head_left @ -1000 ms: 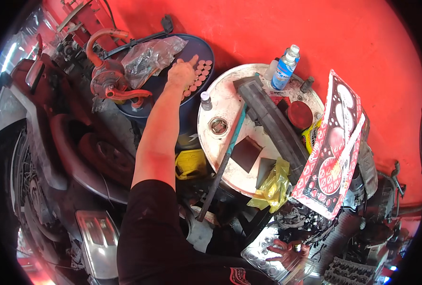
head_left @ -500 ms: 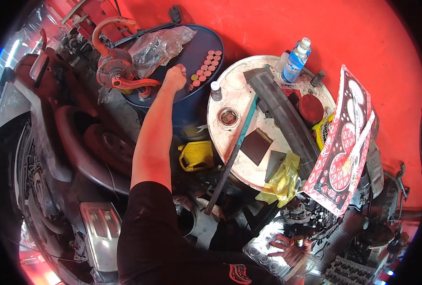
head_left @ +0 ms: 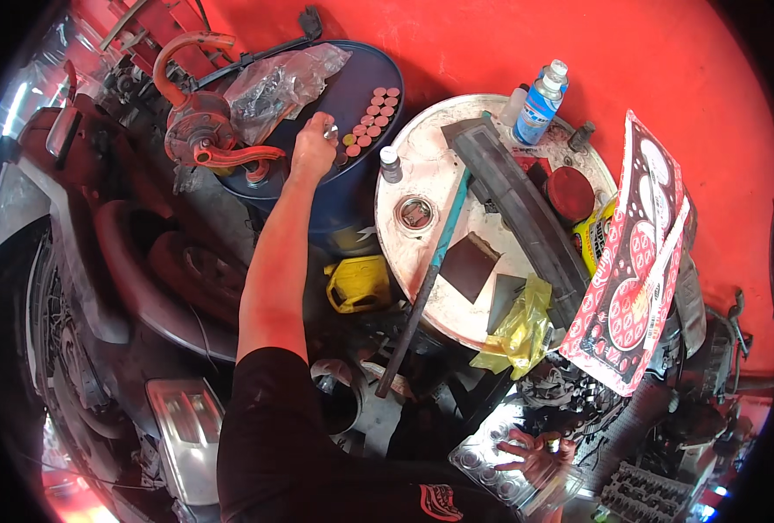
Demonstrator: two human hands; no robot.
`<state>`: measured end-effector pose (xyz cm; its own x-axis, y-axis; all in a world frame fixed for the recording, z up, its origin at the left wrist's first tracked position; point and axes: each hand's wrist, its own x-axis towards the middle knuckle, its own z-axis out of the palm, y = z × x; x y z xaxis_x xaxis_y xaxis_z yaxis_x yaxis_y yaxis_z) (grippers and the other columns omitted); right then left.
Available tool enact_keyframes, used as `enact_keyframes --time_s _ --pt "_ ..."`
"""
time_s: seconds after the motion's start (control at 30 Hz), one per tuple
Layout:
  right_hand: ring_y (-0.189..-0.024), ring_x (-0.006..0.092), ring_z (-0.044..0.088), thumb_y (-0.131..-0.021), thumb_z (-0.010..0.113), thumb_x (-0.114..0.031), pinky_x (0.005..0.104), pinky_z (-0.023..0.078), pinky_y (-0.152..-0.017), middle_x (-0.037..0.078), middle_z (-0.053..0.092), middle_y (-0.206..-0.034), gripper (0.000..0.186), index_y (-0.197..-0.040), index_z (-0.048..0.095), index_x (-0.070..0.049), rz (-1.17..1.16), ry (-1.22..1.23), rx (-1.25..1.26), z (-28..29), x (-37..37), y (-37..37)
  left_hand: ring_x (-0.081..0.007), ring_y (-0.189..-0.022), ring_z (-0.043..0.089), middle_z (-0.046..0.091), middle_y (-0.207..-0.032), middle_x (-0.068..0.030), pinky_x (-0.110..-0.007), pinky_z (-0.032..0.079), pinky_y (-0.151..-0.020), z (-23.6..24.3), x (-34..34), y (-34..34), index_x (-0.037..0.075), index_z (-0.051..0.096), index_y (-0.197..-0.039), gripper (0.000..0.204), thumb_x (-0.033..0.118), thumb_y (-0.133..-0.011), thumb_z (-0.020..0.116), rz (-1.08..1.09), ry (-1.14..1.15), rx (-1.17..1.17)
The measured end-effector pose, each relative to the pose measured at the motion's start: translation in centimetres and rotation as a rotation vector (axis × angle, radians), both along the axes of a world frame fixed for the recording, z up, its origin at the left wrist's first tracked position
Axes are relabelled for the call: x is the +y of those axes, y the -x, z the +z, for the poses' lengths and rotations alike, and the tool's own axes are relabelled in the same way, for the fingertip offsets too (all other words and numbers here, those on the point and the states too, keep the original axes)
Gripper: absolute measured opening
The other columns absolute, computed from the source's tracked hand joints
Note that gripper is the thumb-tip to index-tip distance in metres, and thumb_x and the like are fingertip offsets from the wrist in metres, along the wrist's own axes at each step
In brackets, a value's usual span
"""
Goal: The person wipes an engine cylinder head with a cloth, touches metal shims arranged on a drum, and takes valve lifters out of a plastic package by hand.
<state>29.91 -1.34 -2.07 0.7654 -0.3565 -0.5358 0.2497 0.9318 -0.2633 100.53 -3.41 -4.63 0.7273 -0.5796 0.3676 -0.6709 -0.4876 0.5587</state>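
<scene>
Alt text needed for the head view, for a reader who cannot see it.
The left hand pinches a small silvery part above a dark blue drum, beside rows of small reddish caps. The right hand rests low on a clear moulded plastic tray.

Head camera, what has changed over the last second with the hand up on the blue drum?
The left hand has drawn back from the rows of small round caps on the blue drum and now pinches a small silvery piece in its grip. The right hand stayed low on the clear tray. The caps, plastic bag, red pump and white drum kept their places.
</scene>
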Motion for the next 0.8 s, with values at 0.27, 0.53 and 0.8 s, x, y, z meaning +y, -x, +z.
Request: enact_keyframes --time_s 0.27,0.53,0.8 --pt "-0.131 0.0577 0.036 -0.092 0.054 -0.050 0.0804 0.032 -0.095 0.036 0.040 -0.141 0.050 -0.106 0.066 -0.003 0.056 0.004 -0.077 -0.1 -0.8 -0.3 -0.0404 -0.101 0.061 0.062 -0.109 -0.0183 -0.046 0.051 -0.084 -0.2 0.8 0.5 0.005 0.054 -0.112 0.037 -0.001 -0.078 0.067 0.021 0.048 -0.127" --pt "-0.132 0.0562 0.036 -0.089 0.057 -0.052 0.0787 0.033 -0.095 0.034 0.039 -0.143 0.054 -0.110 0.065 -0.003 0.035 0.026 -0.087 -0.8 0.1 0.9 -0.0348 -0.094 0.067 0.069 -0.097 -0.0180 -0.044 0.053 -0.083 -1.7 -0.6 0.3 0.002 0.056 -0.110 0.033 0.005 -0.080 0.069 0.141 -0.050 0.153" --pt "-0.129 0.0567 0.038 -0.088 0.057 -0.043 0.0680 0.042 -0.095 0.034 0.039 -0.142 0.046 -0.104 0.060 0.000 0.128 0.018 -0.097 -0.4 -2.7 -1.0 -0.0273 -0.087 0.066 0.069 -0.091 -0.0094 -0.037 0.052 -0.078 -6.8 4.4 -10.9 0.004 0.063 -0.097 0.029 0.031 -0.086 0.058 0.089 -0.380 -0.063"
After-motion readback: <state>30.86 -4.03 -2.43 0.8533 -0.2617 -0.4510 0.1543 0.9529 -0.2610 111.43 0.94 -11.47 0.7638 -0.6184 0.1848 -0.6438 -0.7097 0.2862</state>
